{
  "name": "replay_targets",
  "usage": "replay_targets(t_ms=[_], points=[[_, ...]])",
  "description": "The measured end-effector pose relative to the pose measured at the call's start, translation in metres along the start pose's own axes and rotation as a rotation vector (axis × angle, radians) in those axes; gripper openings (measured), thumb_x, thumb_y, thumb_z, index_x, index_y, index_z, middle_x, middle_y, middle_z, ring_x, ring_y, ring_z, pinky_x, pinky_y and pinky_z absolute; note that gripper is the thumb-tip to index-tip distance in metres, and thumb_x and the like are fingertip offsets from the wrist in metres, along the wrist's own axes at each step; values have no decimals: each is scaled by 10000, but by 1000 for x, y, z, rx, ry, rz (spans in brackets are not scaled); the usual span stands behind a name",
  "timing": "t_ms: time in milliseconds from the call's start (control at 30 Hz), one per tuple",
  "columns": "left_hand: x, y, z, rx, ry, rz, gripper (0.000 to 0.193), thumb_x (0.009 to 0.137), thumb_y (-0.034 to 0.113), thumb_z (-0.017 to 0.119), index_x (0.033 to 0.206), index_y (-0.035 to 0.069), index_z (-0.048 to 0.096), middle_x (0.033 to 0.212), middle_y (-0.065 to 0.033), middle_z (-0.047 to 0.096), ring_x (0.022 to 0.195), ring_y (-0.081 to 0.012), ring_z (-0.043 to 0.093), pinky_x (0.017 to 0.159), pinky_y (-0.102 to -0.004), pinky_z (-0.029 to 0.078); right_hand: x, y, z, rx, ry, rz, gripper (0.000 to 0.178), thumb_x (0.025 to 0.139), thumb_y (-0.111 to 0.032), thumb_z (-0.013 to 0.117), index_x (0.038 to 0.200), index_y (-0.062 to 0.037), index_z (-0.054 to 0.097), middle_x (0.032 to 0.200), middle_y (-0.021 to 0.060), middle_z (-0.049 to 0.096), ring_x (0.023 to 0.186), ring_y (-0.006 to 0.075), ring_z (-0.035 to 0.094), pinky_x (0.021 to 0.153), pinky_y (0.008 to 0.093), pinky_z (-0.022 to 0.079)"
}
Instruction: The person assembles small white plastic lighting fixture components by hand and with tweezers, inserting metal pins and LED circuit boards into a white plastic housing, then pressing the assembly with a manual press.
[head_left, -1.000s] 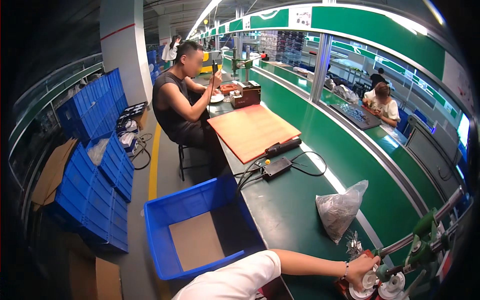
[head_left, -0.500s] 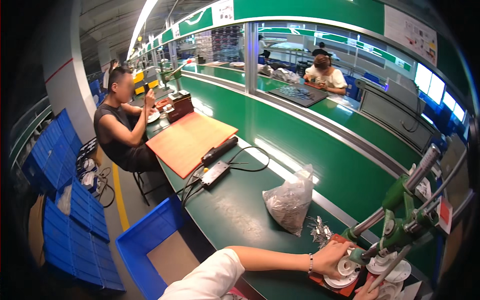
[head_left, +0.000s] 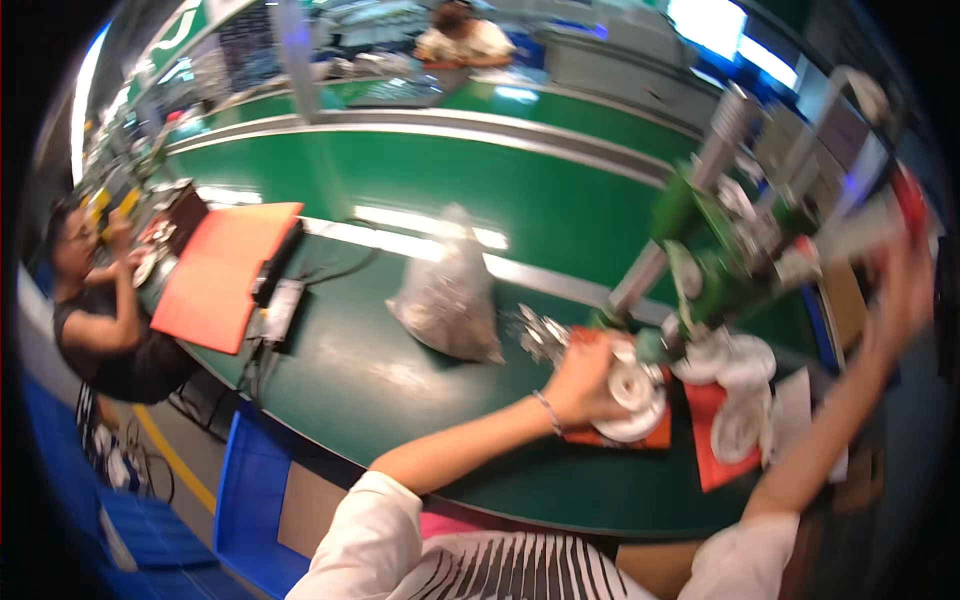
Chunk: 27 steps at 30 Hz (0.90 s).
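My left hand (head_left: 583, 385) is closed around the edge of a white round plastic part (head_left: 634, 424), which has a raised ring in its middle. The part rests on an orange-red pad (head_left: 655, 436) beneath the tip of a green hand press (head_left: 690, 265). My right hand (head_left: 903, 285), blurred, is raised at the far right with its fingers around the red-ended lever (head_left: 908, 200) of the press. Further white round parts (head_left: 738, 425) lie right of the press, some on another red sheet (head_left: 708, 462). Small metal pieces (head_left: 541, 335) are heaped left of my left hand.
A clear plastic bag (head_left: 447, 290) of small pieces stands on the green table (head_left: 350, 400). Further left are a corded box (head_left: 283, 308) and an orange sheet (head_left: 225, 265). A blue bin (head_left: 240, 500) stands by the near edge. Co-workers sit at left and across.
My right hand has risen from beside the white parts to the press lever. My left hand stays on its part. The view has swung right and down.
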<state>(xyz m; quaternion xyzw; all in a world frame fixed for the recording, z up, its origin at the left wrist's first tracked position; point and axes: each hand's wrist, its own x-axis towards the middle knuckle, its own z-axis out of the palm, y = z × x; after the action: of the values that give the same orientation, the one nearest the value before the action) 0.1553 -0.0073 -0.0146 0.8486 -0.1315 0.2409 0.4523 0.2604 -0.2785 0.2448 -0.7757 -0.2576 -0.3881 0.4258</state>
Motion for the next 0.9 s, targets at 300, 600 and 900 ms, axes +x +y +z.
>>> replay_targets(t_ms=[300, 600, 900], points=[[-5, -8, 8, -306, -84, -157, 962, 473, 277, 836, 1207, 1, 277, 901, -177, 611, 862, -298, 598, 795, -370, 452, -53, -30, 114, 571, -9, -215, 471, 837, -73, 552, 1251, 49, 363, 1086, 181, 549, 847, 175, 596, 693, 267, 502], [13, 9, -76, -292, -562, -246, 913, 551, 261, 816, 1205, -13, 241, 873, -188, 617, 788, -234, 621, 717, -302, 492, -199, 15, 18, 42, -9, 233, 295, 836, -41, 534, 1112, 51, 482, 1031, 171, 571, 777, 178, 593, 673, 252, 482], [-107, 13, -298, 45, -291, -297, 565, 661, 234, 764, 1099, -7, 499, 1122, -138, 515, 1027, -225, 511, 870, -323, 408, -285, 77, 10, -761, -278, -109, 482, 716, -248, 699, 1081, -8, 496, 1130, 203, 479, 1065, 375, 446, 899, 456, 354]])
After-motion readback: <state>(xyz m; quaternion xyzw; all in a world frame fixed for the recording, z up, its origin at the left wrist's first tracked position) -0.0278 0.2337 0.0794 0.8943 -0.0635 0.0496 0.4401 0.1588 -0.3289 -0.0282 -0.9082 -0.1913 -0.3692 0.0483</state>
